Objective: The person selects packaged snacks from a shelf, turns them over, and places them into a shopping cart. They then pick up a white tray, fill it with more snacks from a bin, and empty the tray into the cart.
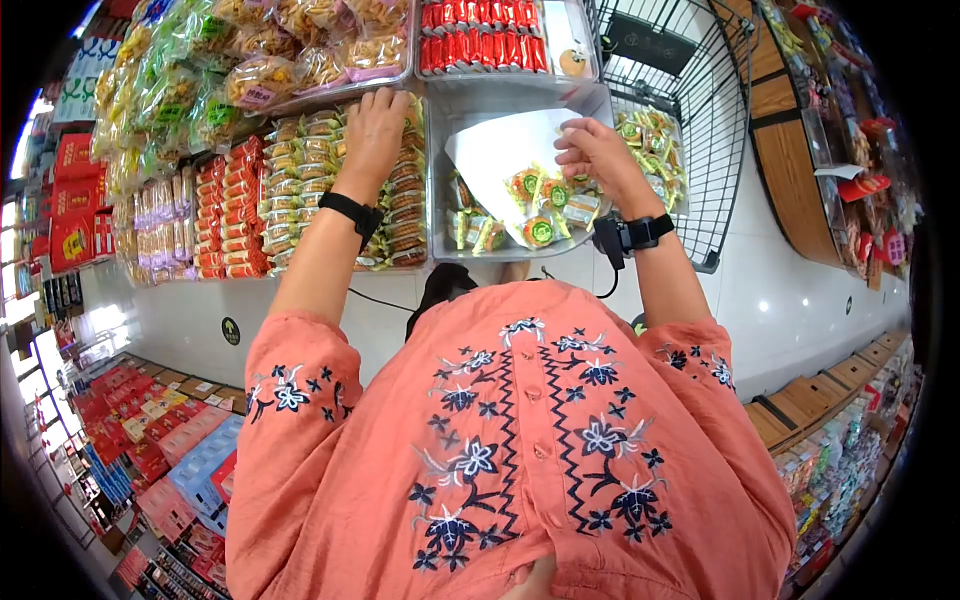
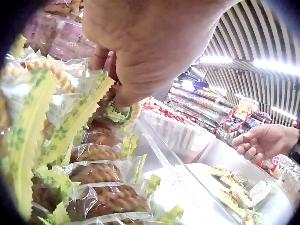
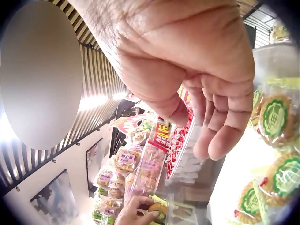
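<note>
My left hand [image 1: 375, 135] reaches into a row of upright wrapped biscuits at the display's far end. In the left wrist view, its thumb and fingers pinch a wrapped biscuit [image 2: 118, 114] with a green round label; the fingertips are partly hidden. Brown biscuits [image 2: 110, 173] in clear and yellow wrappers stand in line below that hand. Over the clear plastic bin [image 1: 440, 190] hovers my right hand [image 1: 598, 155], fingers loosely bent, holding nothing. Under it, several loose green-labelled biscuits [image 1: 540, 231] lie in the bin, partly on a white sheet [image 1: 490, 150].
Red-wrapped packets [image 1: 480, 52] fill a bin behind. Bagged snacks [image 1: 260, 80] are heaped at the back left, above rows of red packets [image 1: 245, 215]. To the right stands a wire cart [image 1: 715, 170], with more yellow packets [image 1: 655, 150] beside the bin. A wooden shelf [image 1: 790, 150] curves beyond.
</note>
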Motion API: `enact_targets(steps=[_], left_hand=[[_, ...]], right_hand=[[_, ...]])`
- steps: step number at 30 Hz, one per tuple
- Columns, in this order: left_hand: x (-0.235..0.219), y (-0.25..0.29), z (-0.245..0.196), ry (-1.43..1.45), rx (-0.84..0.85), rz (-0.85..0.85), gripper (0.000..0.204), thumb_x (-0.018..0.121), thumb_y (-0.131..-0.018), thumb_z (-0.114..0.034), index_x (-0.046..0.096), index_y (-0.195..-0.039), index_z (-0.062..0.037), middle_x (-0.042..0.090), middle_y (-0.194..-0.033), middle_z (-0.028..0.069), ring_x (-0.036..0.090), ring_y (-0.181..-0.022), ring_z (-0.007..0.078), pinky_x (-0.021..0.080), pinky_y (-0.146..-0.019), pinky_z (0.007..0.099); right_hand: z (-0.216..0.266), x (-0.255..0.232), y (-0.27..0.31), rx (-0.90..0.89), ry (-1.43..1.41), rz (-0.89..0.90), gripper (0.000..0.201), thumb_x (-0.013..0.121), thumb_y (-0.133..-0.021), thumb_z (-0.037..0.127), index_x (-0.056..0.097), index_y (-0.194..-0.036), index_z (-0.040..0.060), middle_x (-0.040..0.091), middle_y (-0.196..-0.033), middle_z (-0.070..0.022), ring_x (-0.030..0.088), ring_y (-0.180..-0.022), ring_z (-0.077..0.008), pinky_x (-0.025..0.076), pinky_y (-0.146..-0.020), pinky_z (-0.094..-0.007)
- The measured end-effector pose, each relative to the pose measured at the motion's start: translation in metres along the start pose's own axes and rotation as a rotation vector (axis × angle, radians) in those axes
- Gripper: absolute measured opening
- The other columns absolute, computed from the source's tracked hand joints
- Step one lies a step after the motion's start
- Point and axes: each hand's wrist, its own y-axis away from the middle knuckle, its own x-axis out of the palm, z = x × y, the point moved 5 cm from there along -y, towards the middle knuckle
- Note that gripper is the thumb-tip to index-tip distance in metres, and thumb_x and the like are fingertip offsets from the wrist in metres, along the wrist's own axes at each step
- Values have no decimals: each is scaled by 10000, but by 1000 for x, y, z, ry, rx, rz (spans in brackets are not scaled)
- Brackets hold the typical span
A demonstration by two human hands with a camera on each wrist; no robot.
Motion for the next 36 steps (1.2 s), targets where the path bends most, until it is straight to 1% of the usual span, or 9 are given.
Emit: enact_targets(steps=[3, 6, 14, 17, 23, 26, 27, 30, 36], left_hand=[[5, 1, 3, -4, -40, 93, 374, 705, -824, -97, 587, -1178, -126, 580, -1072, 82, 560, -1057, 310, 456, -881, 449], [-1, 0, 1, 2, -77, 25, 263, 630, -831, -109, 608, -1093, -118, 582, -1000, 75, 572, -1007, 296, 454, -856, 449], [-5, -1, 10, -78, -143, 137, 372, 761, -780, -176, 625, -1120, -112, 614, -1055, 75, 575, -1046, 299, 454, -875, 461], [-3, -2, 9, -90, -112, 135, 363, 760, -785, -174, 625, -1116, -115, 622, -1047, 64, 577, -1042, 295, 452, -874, 462], [-1, 1, 7, -81, -110, 132, 348, 748, -793, -166, 623, -1115, -122, 627, -1052, 62, 578, -1044, 292, 446, -877, 457], [-8, 3, 9, -62, -130, 97, 353, 753, -790, -173, 624, -1115, -121, 628, -1055, 71, 578, -1047, 297, 447, -877, 457], [-13, 3, 10, -48, -141, 80, 356, 758, -789, -174, 624, -1114, -119, 629, -1061, 76, 578, -1053, 302, 448, -879, 459], [-27, 9, 16, 17, -215, 61, 346, 763, -802, -167, 628, -1115, -105, 636, -1084, 93, 584, -1066, 316, 455, -879, 469], [-43, 29, 22, 183, -286, 67, 343, 756, -847, -175, 643, -1147, -54, 684, -1053, 153, 629, -1006, 376, 503, -858, 474]], right_hand=[[-2, -9, 0, -12, -8, -13, 341, 600, -980, 208, 544, -1236, -9, 652, -1054, -111, 674, -824, -165, 560, -657, -262], [2, -16, 1, -44, 45, -41, 349, 597, -954, 191, 541, -1219, -29, 650, -1023, -110, 684, -804, -178, 562, -630, -272], [12, -33, -1, -92, 288, -139, 408, 575, -968, 203, 549, -1291, -45, 655, -1108, -118, 699, -815, -160, 573, -636, -259], [14, -31, -8, -110, 504, -159, 402, 561, -937, 183, 579, -1281, -25, 686, -1037, -176, 722, -856, -248, 582, -686, -340], [-11, -24, -54, -476, 1234, -197, 308, 581, -876, 159, 612, -1125, -19, 676, -1031, -289, 643, -970, -479, 526, -859, -535], [-1, -9, -48, -392, 1313, -178, 238, 598, -866, 156, 611, -1033, -13, 686, -1000, -277, 649, -983, -462, 521, -863, -543], [0, -8, -48, -445, 1317, -199, 228, 599, -858, 148, 621, -1020, -11, 696, -972, -261, 655, -978, -452, 527, -858, -538], [-11, -13, -63, -452, 1401, -161, 220, 610, -856, 158, 630, -1001, -5, 701, -987, -250, 663, -983, -433, 533, -853, -532], [-10, -9, -68, -271, 1486, -133, 307, 665, -834, 230, 659, -1031, -7, 710, -1019, -231, 676, -1013, -397, 555, -857, -500]])
